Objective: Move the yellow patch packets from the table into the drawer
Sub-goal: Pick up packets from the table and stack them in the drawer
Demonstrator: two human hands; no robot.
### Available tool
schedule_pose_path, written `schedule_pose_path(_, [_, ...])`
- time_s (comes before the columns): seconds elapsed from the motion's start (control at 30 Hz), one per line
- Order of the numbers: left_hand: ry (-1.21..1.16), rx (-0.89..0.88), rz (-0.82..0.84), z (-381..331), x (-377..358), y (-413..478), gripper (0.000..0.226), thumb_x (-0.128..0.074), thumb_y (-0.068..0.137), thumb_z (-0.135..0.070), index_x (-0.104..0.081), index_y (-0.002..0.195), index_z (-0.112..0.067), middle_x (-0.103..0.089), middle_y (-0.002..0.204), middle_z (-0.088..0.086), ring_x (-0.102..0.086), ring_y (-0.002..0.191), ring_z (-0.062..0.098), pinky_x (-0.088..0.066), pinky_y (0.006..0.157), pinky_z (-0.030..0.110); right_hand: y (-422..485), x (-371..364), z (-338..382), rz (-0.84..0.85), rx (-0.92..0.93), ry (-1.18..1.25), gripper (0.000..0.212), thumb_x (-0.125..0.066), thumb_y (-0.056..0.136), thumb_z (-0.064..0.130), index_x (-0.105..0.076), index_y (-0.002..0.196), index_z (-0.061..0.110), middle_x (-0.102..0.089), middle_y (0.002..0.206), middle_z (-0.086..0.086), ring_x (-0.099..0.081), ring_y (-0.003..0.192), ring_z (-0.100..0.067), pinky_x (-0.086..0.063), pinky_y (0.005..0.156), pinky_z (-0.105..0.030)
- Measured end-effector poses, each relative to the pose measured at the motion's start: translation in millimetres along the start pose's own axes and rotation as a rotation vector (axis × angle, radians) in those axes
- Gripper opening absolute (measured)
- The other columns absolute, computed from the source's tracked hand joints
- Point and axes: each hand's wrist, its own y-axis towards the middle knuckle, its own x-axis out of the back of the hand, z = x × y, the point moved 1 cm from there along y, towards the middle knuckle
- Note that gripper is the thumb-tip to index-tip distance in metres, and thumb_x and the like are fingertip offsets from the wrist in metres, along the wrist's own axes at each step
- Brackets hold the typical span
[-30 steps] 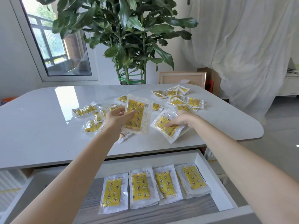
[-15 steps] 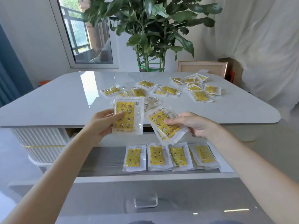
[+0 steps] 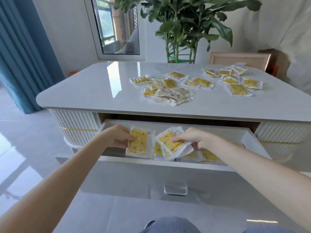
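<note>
Both hands are down in the open drawer [image 3: 218,130]: left hand [image 3: 117,137] pinches one yellow patch packet [image 3: 138,142] by its side edge, right hand [image 3: 193,138] a second packet [image 3: 169,142]. More packets [image 3: 168,91] lie scattered on the bench [image 3: 94,91]. Likely light, floppy, slick; grip the sealed border.

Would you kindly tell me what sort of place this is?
Probably a home living or dining room: a white table with an open drawer, a big leafy plant beside a window, and a blue curtain.
</note>
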Motion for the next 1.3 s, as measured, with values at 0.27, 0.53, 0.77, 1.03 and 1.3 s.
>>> schedule_pose_path(0.27, [0.198,0.162,-0.020,-7.3,-3.4,52.4,0.038,-0.061,0.088,-0.001,-0.051,0.125,0.004,-0.065,0.117,0.020,-0.066,0.103,0.032,-0.054,0.090,0.045,51.6,-29.3,4.8,-0.145,0.016,-0.046,0.063,-0.081,0.075,0.014,-0.045,0.125,0.000,-0.066,0.114,-0.015,-0.068,0.095,-0.026,-0.057,0.072,-0.034])
schedule_pose_path(0.53, [0.297,0.305,0.035,3.0,-15.5,93.7,0.033,-0.057,0.091,-0.003,-0.054,0.123,0.006,-0.065,0.119,0.020,-0.066,0.106,0.029,-0.055,0.089,0.039,87.8,-34.3,-19.9,-0.285,-0.003,-0.165,0.060,-0.080,0.073,0.034,-0.051,0.118,0.008,-0.061,0.112,-0.007,-0.062,0.103,-0.024,-0.053,0.088,-0.034])
schedule_pose_path(0.77, [0.655,0.113,-0.086,6.0,-28.0,102.3,0.043,-0.067,0.084,-0.010,-0.047,0.120,0.000,-0.058,0.104,0.014,-0.071,0.088,0.029,-0.059,0.065,0.030,84.8,-34.5,-23.7,-0.375,0.198,-0.662,0.049,-0.063,0.082,0.050,-0.050,0.106,0.009,-0.064,0.100,-0.009,-0.064,0.089,-0.025,-0.045,0.059,-0.029])
schedule_pose_path(1.03, [0.894,-0.104,-0.126,6.5,-32.9,97.1,0.078,-0.078,0.073,-0.027,-0.036,0.135,-0.004,-0.041,0.132,0.016,-0.055,0.111,0.029,-0.051,0.085,0.034,59.3,-31.2,-7.2,-0.444,0.348,-1.222,0.087,-0.057,0.084,0.061,-0.027,0.140,0.002,-0.066,0.109,-0.012,-0.064,0.098,-0.029,-0.042,0.061,-0.030])
schedule_pose_path(1.3, [1.115,-0.224,0.132,9.9,-37.6,93.8,0.103,-0.081,0.066,-0.044,-0.017,0.147,-0.041,-0.015,0.144,0.007,-0.013,0.135,0.033,-0.026,0.111,0.048,46.3,-21.5,-4.8,0.065,0.563,-1.482,0.083,-0.070,0.076,0.053,-0.031,0.147,0.035,-0.032,0.147,-0.003,-0.030,0.134,-0.024,-0.042,0.099,-0.041])
